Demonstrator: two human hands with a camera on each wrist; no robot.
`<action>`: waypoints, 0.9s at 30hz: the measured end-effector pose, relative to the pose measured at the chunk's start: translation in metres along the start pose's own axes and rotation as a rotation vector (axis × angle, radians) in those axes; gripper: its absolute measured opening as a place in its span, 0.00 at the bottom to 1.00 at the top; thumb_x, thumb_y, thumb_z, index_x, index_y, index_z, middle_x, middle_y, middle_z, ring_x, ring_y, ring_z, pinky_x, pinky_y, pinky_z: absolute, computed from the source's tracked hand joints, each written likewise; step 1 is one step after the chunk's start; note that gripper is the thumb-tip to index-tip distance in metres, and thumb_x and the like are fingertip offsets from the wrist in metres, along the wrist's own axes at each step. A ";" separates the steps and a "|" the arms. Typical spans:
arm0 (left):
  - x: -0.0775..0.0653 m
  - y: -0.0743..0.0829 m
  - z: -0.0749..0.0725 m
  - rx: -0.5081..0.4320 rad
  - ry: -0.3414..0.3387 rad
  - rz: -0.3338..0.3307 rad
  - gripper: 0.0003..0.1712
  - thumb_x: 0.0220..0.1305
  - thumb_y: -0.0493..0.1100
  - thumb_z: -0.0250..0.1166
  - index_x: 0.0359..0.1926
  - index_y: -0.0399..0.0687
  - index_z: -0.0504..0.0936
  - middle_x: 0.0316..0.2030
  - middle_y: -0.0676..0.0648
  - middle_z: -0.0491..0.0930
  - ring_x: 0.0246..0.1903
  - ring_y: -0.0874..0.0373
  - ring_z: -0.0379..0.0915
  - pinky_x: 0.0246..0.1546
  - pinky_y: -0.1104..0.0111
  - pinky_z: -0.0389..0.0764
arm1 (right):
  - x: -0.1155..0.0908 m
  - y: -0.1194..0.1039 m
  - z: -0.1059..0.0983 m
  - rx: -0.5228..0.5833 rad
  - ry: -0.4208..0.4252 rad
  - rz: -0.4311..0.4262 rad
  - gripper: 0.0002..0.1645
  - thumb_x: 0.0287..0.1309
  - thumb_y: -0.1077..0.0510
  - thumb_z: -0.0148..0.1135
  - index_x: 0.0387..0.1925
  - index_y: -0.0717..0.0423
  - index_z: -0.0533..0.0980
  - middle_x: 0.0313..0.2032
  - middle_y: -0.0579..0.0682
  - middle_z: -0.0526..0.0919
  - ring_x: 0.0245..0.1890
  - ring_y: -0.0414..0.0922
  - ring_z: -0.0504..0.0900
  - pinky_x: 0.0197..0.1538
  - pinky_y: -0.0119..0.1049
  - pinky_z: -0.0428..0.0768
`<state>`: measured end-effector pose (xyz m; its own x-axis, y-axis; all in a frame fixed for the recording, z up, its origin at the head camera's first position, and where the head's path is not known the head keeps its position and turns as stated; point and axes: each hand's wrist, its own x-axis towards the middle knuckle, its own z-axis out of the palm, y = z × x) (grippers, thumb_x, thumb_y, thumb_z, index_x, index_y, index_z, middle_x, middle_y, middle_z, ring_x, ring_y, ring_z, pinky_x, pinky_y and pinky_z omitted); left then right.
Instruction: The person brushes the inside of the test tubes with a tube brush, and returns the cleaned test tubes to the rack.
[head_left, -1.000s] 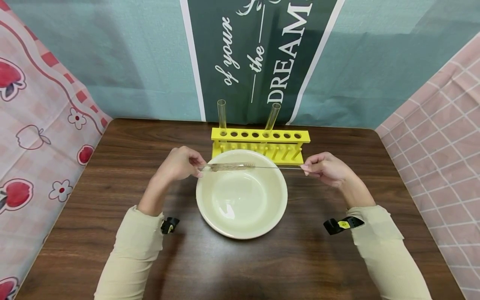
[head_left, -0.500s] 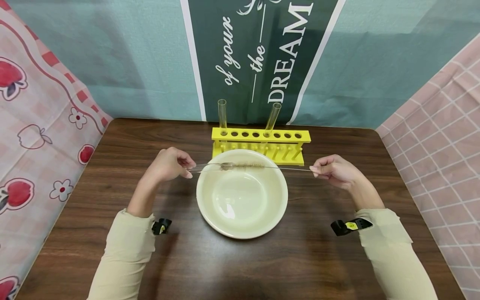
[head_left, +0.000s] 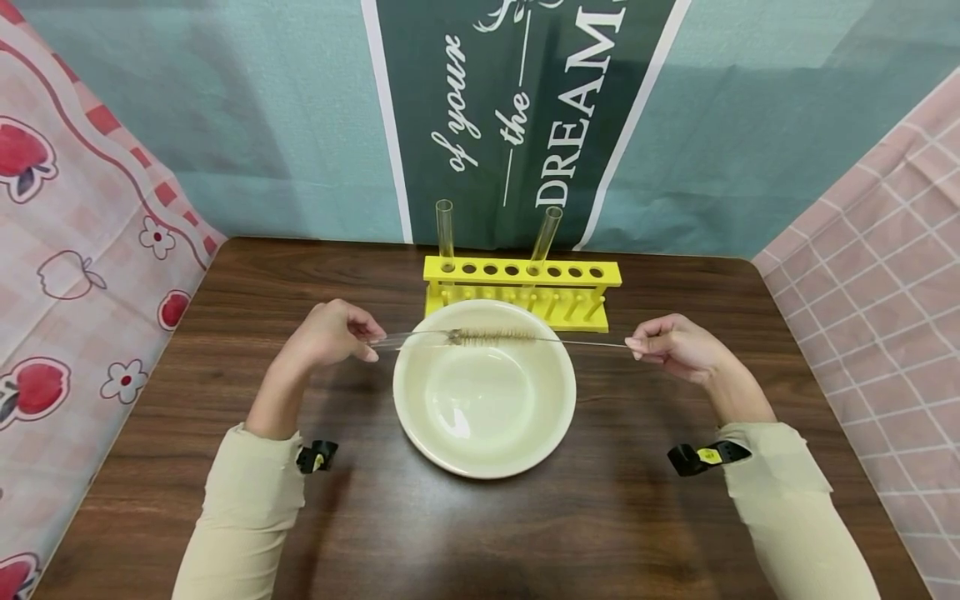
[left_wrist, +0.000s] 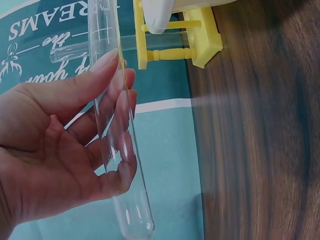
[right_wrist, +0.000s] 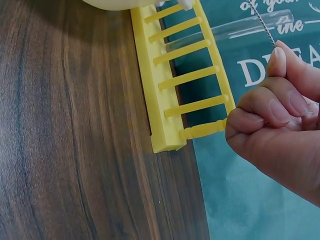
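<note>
My left hand grips a clear glass test tube, thumb on one side and fingers on the other. The tube's rounded end points down in the left wrist view. Opposite, my right hand pinches the twisted wire handle of a test tube brush between thumb and forefinger. Tan bristles show outside the tube, their tip right at its mouth. Both lie nearly in line, held level over the back part of a cream bowl.
Behind the bowl stands a yellow test tube rack with two more glass tubes, one upright and one leaning. The dark wooden table meets a teal cloth backdrop. Patterned cloths hang at both sides.
My hands have moved apart, left hand leftward and right hand rightward. The bristles, inside the tube a second ago, have slid out to its mouth. Bowl and rack have stayed put.
</note>
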<state>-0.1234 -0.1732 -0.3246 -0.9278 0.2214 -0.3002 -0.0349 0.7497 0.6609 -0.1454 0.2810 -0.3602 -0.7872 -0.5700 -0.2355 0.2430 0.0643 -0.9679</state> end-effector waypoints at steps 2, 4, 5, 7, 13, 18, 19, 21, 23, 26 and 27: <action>-0.001 -0.001 0.000 -0.003 -0.001 -0.012 0.13 0.45 0.31 0.71 0.35 0.35 0.83 0.32 0.44 0.81 0.34 0.52 0.72 0.36 0.63 0.74 | -0.001 0.000 -0.001 -0.009 0.006 0.001 0.18 0.61 0.70 0.48 0.18 0.59 0.75 0.16 0.46 0.65 0.18 0.48 0.49 0.27 0.40 0.51; -0.001 -0.001 -0.001 -0.003 -0.002 -0.020 0.12 0.45 0.31 0.71 0.35 0.36 0.83 0.31 0.45 0.81 0.33 0.53 0.72 0.35 0.64 0.74 | -0.002 0.001 -0.003 -0.020 0.010 0.000 0.18 0.61 0.71 0.48 0.18 0.58 0.75 0.16 0.46 0.64 0.18 0.48 0.49 0.27 0.40 0.51; -0.002 -0.002 -0.001 -0.004 -0.004 -0.019 0.12 0.45 0.31 0.71 0.35 0.35 0.83 0.30 0.46 0.81 0.33 0.53 0.72 0.34 0.64 0.74 | -0.002 0.002 -0.003 -0.027 0.012 -0.001 0.18 0.61 0.71 0.48 0.18 0.58 0.75 0.16 0.46 0.65 0.18 0.48 0.50 0.27 0.40 0.52; -0.002 -0.002 -0.001 -0.003 -0.009 -0.008 0.12 0.44 0.31 0.71 0.34 0.36 0.83 0.30 0.46 0.81 0.32 0.53 0.72 0.33 0.65 0.74 | -0.002 0.003 -0.004 -0.039 0.011 0.000 0.18 0.61 0.71 0.48 0.18 0.58 0.75 0.17 0.47 0.65 0.18 0.49 0.50 0.26 0.39 0.53; -0.001 -0.003 0.000 0.011 -0.027 0.025 0.12 0.43 0.31 0.72 0.34 0.36 0.83 0.29 0.48 0.81 0.31 0.55 0.73 0.32 0.66 0.74 | -0.002 0.004 -0.005 -0.060 0.014 0.016 0.17 0.60 0.71 0.49 0.18 0.58 0.75 0.19 0.47 0.70 0.19 0.45 0.56 0.26 0.34 0.62; 0.000 -0.005 0.001 0.000 -0.063 0.037 0.12 0.43 0.31 0.71 0.34 0.36 0.83 0.28 0.48 0.81 0.31 0.56 0.73 0.32 0.67 0.74 | -0.002 0.004 -0.004 -0.077 0.008 0.008 0.15 0.59 0.71 0.51 0.19 0.62 0.76 0.22 0.46 0.74 0.24 0.40 0.68 0.29 0.32 0.71; 0.001 -0.006 0.001 -0.007 -0.073 0.037 0.13 0.44 0.31 0.71 0.34 0.35 0.83 0.28 0.48 0.81 0.31 0.56 0.74 0.32 0.67 0.74 | -0.002 0.003 -0.004 -0.089 0.009 0.004 0.14 0.59 0.71 0.51 0.19 0.63 0.76 0.22 0.46 0.74 0.25 0.40 0.69 0.29 0.32 0.71; 0.001 -0.007 0.001 -0.023 -0.093 0.039 0.13 0.44 0.31 0.71 0.35 0.35 0.83 0.29 0.48 0.81 0.31 0.56 0.73 0.32 0.67 0.74 | -0.002 0.003 -0.004 -0.119 0.018 0.001 0.13 0.58 0.71 0.52 0.19 0.65 0.75 0.21 0.46 0.74 0.24 0.39 0.68 0.28 0.32 0.70; 0.001 -0.007 0.001 -0.038 -0.111 0.041 0.12 0.45 0.31 0.71 0.36 0.35 0.83 0.29 0.47 0.81 0.31 0.56 0.73 0.32 0.67 0.74 | -0.002 0.001 -0.002 -0.164 0.041 0.004 0.12 0.58 0.70 0.54 0.20 0.68 0.75 0.21 0.46 0.74 0.23 0.39 0.67 0.27 0.32 0.69; 0.002 -0.009 0.001 -0.055 -0.130 0.051 0.12 0.46 0.31 0.70 0.35 0.35 0.83 0.30 0.45 0.81 0.31 0.56 0.72 0.32 0.68 0.74 | -0.002 -0.001 0.001 -0.278 0.088 0.002 0.11 0.57 0.69 0.56 0.21 0.72 0.73 0.20 0.46 0.73 0.21 0.40 0.65 0.25 0.34 0.66; 0.002 -0.009 0.001 -0.060 -0.136 0.057 0.12 0.46 0.31 0.70 0.35 0.34 0.83 0.30 0.45 0.81 0.31 0.56 0.72 0.32 0.68 0.74 | -0.003 -0.002 0.002 -0.330 0.104 -0.005 0.11 0.56 0.68 0.57 0.21 0.72 0.73 0.19 0.45 0.73 0.21 0.40 0.65 0.25 0.35 0.66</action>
<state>-0.1246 -0.1787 -0.3318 -0.8701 0.3482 -0.3488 -0.0097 0.6955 0.7185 -0.1426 0.2806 -0.3578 -0.8454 -0.4856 -0.2225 0.0564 0.3330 -0.9412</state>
